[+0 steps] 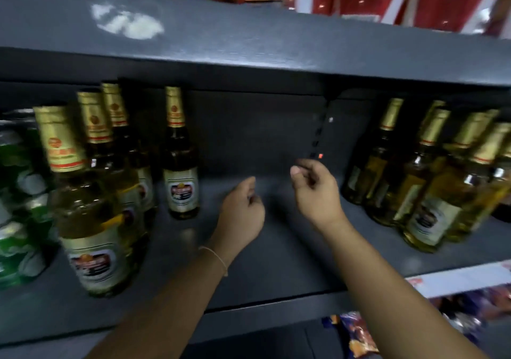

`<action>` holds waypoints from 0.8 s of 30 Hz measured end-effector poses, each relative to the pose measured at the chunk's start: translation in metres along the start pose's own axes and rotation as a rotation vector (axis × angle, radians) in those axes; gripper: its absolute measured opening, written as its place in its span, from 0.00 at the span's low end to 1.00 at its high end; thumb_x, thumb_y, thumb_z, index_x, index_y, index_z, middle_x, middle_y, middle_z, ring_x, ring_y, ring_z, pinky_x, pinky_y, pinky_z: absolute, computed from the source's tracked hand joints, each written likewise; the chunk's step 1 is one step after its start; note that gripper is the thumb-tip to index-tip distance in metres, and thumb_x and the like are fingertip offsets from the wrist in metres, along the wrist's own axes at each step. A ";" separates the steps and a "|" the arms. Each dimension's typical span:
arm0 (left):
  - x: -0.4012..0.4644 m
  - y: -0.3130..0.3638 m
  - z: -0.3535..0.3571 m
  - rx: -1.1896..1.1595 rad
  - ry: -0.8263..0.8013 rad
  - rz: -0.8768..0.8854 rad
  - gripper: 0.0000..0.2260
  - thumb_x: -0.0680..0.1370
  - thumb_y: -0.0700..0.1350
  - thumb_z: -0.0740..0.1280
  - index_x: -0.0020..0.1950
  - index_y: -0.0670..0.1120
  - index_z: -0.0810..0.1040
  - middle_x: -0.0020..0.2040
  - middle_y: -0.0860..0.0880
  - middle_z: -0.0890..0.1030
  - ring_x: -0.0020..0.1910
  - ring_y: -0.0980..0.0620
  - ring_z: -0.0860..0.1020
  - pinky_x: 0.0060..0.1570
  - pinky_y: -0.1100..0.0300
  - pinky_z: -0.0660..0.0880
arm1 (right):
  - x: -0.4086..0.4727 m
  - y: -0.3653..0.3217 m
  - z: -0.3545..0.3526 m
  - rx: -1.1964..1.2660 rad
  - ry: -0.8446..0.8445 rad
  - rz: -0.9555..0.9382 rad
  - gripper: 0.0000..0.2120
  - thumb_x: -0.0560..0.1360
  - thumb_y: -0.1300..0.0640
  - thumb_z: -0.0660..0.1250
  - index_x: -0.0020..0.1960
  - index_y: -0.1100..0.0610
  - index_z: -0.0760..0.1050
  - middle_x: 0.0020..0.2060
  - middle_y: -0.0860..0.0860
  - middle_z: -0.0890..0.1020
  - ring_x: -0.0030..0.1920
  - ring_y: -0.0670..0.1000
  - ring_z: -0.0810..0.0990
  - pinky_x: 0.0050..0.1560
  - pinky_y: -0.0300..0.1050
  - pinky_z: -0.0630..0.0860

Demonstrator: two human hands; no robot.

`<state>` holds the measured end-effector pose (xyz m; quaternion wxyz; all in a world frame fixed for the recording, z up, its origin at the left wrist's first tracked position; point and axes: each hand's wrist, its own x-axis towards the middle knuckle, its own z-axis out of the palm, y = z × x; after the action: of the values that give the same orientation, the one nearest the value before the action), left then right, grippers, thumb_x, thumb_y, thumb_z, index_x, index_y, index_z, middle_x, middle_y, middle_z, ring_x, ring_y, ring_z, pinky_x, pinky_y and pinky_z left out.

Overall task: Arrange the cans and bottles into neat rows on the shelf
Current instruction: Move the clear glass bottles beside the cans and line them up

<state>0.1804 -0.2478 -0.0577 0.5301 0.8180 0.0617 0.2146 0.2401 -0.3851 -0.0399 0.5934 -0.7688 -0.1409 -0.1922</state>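
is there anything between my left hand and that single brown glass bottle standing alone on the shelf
Nothing visible. The left hand hovers empty over bare dark grey shelf, and the lone brown glass bottle with the gold foil neck stands just to its left, upright, apart from the other bottles. Only open shelf lies between them. The right hand is off to the other side.

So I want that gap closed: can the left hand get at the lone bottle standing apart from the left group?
Probably yes. The left hand is empty, fingers loosely curled, and only bare shelf lies between it and the lone bottle.
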 end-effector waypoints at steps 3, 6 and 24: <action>0.005 0.025 0.042 -0.088 -0.058 0.046 0.17 0.80 0.32 0.59 0.68 0.37 0.72 0.65 0.41 0.76 0.65 0.45 0.75 0.63 0.64 0.67 | 0.004 0.001 -0.055 -0.054 0.099 -0.039 0.12 0.79 0.60 0.66 0.61 0.62 0.76 0.44 0.47 0.79 0.41 0.30 0.77 0.45 0.24 0.71; 0.007 0.050 0.080 -0.131 -0.121 0.112 0.16 0.80 0.34 0.59 0.68 0.38 0.73 0.64 0.43 0.77 0.64 0.47 0.75 0.63 0.65 0.67 | 0.006 0.003 -0.104 -0.102 0.198 -0.062 0.12 0.79 0.59 0.66 0.62 0.61 0.76 0.46 0.47 0.80 0.44 0.32 0.78 0.48 0.26 0.72; 0.005 0.136 0.210 -0.228 -0.449 0.186 0.20 0.80 0.28 0.55 0.72 0.37 0.67 0.67 0.40 0.73 0.67 0.45 0.73 0.69 0.55 0.68 | 0.012 0.062 -0.252 -0.450 0.397 0.175 0.42 0.65 0.41 0.78 0.72 0.54 0.64 0.63 0.55 0.75 0.64 0.56 0.75 0.64 0.56 0.75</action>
<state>0.2557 -0.4813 -0.0078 0.5972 0.7823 -0.1572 0.0812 0.2462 -0.6449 -0.0313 0.4384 -0.8376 0.0906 -0.3132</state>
